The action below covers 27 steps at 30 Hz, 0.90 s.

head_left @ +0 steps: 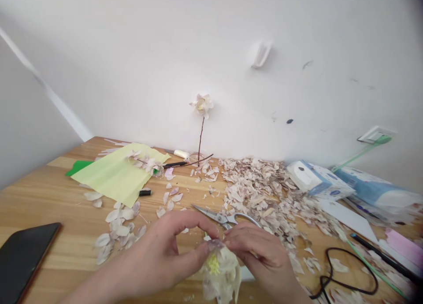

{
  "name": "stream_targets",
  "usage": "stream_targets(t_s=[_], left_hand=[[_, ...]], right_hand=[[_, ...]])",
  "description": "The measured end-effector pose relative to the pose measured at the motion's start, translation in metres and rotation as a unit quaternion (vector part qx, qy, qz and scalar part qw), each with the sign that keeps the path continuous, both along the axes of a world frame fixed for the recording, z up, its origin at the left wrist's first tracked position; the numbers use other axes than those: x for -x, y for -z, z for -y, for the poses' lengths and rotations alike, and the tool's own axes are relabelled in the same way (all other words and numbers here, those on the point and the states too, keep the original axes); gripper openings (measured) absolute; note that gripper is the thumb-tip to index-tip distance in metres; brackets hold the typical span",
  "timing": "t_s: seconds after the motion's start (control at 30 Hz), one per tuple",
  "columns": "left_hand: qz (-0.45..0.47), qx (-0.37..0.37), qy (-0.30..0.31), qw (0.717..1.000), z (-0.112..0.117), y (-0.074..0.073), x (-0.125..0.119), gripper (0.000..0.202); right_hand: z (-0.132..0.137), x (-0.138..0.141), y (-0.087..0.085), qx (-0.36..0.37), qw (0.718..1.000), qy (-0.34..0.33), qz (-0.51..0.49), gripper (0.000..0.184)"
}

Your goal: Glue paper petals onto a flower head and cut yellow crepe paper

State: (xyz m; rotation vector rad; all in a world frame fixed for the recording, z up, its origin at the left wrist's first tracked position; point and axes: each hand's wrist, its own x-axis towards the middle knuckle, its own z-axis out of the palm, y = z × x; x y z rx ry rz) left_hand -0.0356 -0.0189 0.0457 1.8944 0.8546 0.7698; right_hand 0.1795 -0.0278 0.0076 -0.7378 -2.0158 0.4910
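A pale petal flower with a yellow centre is held low in front of me, tilted so the centre faces left. Thumb and forefinger of my left hand pinch its upper left petals. The fingers of my right hand are closed on its upper right edge; the exact grip is partly hidden. Just beyond my hands lie metal scissors, their handles partly covered by my right hand. Loose whitish petals are scattered to the left of my left hand.
A finished-looking flower on a thin stem leans against the wall. Yellow crepe paper lies at back left, a dark phone-like slab at front left. Right are a petal heap, a tissue pack and a black cord.
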Motion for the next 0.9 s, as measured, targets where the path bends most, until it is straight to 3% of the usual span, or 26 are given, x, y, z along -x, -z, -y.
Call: stream_targets(t_s=[0.37, 0.53, 0.63, 0.77, 0.9], left_hand=[[0.014, 0.028, -0.001, 1.0, -0.001, 0.002, -0.001, 0.018], [0.01, 0.026, -0.018, 0.999, -0.002, 0.002, -0.002, 0.017], [0.051, 0.062, -0.012, 0.997, -0.003, 0.005, -0.002, 0.018], [0.135, 0.149, -0.002, 0.98, -0.008, 0.01, -0.004, 0.031], [0.132, 0.205, -0.056, 0.968, -0.012, 0.012, -0.004, 0.041]], right_hand=[[-0.001, 0.002, -0.001, 0.025, 0.999, 0.006, -0.024, 0.016], [-0.001, 0.001, 0.004, 0.061, 0.997, 0.029, -0.028, 0.015], [-0.001, 0.003, 0.009, 0.114, 0.99, 0.062, -0.05, 0.015], [-0.002, 0.009, 0.024, 0.245, 0.956, 0.085, -0.134, 0.015], [-0.003, 0.012, 0.042, 0.37, 0.897, 0.059, -0.235, 0.015]])
